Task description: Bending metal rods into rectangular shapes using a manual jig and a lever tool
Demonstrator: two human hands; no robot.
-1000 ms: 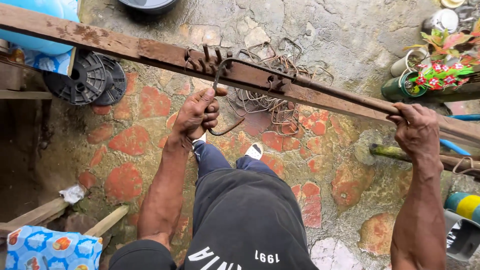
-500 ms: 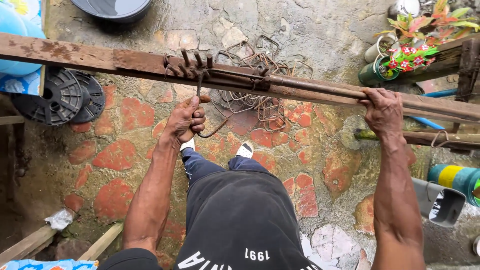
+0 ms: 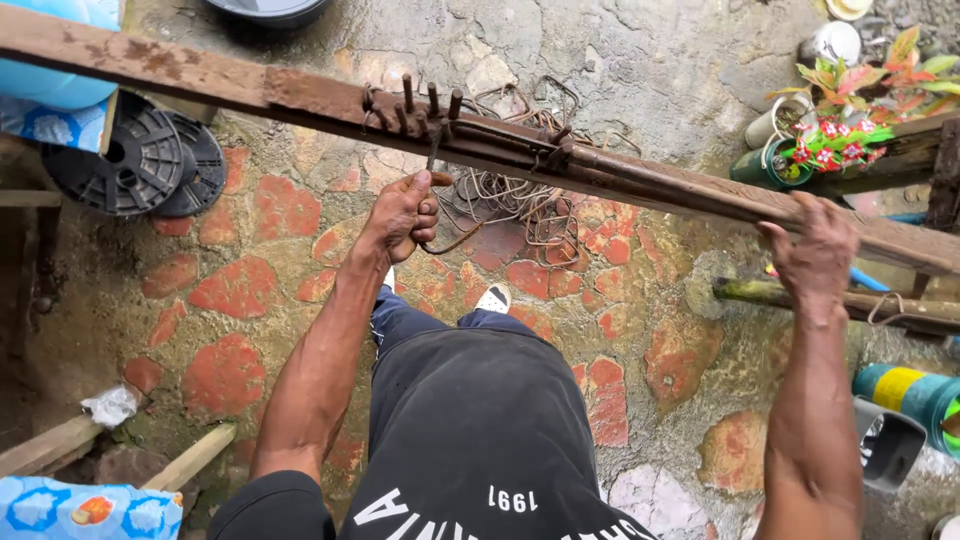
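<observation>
Many red stones [image 3: 225, 375], cracked concrete ground [image 3: 650, 70], possibly damp

The floor [image 3: 640, 60] is rough grey cement set with irregular red stone patches [image 3: 225, 375], damp and mossy in places under flat daylight. Two black plastic spools [image 3: 140, 160] lie at the left, near wooden planks [image 3: 60, 445]. At the upper right, a potted plant [image 3: 850, 110] with red and green leaves stands beside pale cups.

Soft, even daylight from above, with faint shadows (no glare); sharp centre, slight wide-angle bending toward the edges.
</observation>
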